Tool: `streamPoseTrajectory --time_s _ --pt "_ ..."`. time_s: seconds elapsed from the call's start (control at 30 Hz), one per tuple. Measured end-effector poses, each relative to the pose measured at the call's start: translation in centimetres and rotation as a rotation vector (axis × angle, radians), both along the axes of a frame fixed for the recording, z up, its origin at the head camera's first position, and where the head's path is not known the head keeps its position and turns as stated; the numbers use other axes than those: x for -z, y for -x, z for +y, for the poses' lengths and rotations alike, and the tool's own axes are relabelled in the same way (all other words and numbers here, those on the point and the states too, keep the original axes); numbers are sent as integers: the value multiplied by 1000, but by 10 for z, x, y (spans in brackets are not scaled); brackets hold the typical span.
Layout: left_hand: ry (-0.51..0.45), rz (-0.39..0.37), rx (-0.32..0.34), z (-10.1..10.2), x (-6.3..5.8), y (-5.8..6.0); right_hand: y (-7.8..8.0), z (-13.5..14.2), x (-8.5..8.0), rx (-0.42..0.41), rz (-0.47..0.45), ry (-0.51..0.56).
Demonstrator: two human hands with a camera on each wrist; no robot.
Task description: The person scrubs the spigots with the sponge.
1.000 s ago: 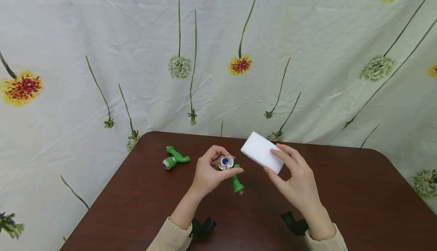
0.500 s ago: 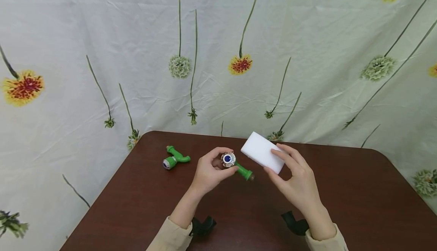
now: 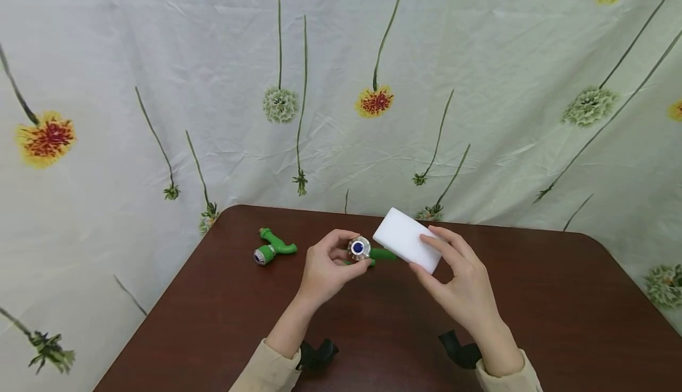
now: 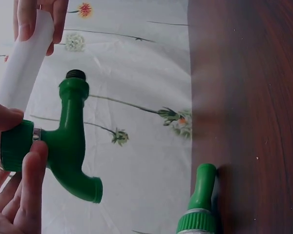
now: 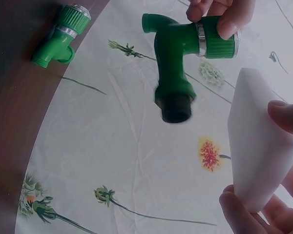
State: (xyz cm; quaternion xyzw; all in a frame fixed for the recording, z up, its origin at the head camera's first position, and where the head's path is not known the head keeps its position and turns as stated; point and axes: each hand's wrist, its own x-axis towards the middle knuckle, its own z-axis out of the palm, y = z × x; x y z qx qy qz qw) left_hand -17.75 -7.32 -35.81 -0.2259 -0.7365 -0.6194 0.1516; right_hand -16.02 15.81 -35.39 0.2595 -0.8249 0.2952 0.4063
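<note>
My left hand (image 3: pixel 329 269) pinches the ribbed knob of a green faucet (image 4: pixel 73 134) between thumb and fingers, above the table. The knob's clear cap with a blue centre faces the head camera. In the right wrist view the faucet's dark threaded end (image 5: pixel 176 108) points down the frame. My right hand (image 3: pixel 462 273) grips a white sponge block (image 3: pixel 407 239) by its right end, thumb below and fingers on top. The sponge is close to the knob; in the head view a small gap shows between them. A second green faucet (image 3: pixel 274 246) lies on the table, left of my hands.
The dark brown table (image 3: pixel 373 333) has rounded far corners. Behind it hangs a pale cloth (image 3: pixel 330 143) printed with flowers. Two black curved objects, one left (image 3: pixel 318 354) and one right (image 3: pixel 459 349), show beside my wrists.
The faucet has turned in my left hand: its threaded end swings from lower right up behind the sponge, and the knob shifts slightly right. The sponge has moved a touch left.
</note>
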Motion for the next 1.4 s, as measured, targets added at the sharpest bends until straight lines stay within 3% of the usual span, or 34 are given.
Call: streamPoseTrajectory --time_s 0.17,0.33,0.53,0.7,0.83,1.03,1.23,1.4 --pt "10 68 -75 3 -1 0 2 -5 2 8 5 0" --pt "-17 84 -64 5 1 3 3 -12 7 16 18 -45" --pt "-72 85 -69 3 2 8 6 -12 6 125 60 -116" --pt "-71 73 -83 2 2 11 7 -13 5 130 47 -53" --pt "-77 74 -87 1 2 14 10 -15 5 101 40 -82" --pt "-89 72 -88 0 3 19 14 -13 6 177 41 -35" --pt "-83 77 -80 -1 1 23 17 -12 9 114 21 -89" --pt "-60 39 -121 -4 0 27 21 -9 6 176 31 -25"
